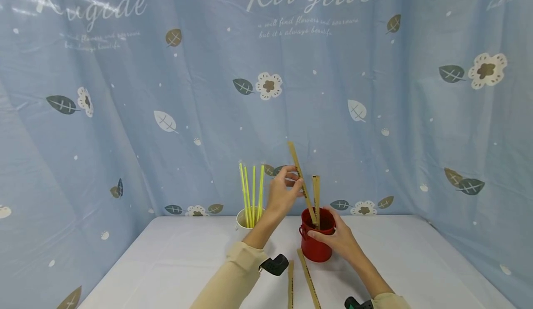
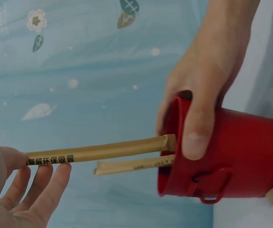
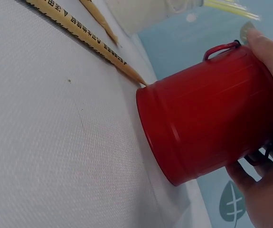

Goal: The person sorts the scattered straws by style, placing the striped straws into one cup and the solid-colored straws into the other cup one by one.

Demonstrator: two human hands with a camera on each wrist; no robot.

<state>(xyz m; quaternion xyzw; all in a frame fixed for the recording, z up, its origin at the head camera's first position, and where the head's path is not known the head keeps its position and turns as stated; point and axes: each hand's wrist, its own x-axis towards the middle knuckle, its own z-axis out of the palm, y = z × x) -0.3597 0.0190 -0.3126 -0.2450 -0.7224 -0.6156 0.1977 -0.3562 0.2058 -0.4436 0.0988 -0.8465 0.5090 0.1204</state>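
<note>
My left hand pinches a brown paper-wrapped straw near its upper part, between thumb and fingertips. The straw slants, and its lower end is right at the mouth of a red metal bucket. Inside that bucket stands another wrapped straw, leaning on the rim; its lower part is hidden. With thumb and fingers around the rim, my right hand holds the bucket from its right side. Dark printed characters run along the straw wrappers.
Two wrapped straws, one on the left and one on the right, lie on the white table before the red bucket. To its left stands a white bucket with several yellow-green sticks. A blue patterned curtain hangs behind.
</note>
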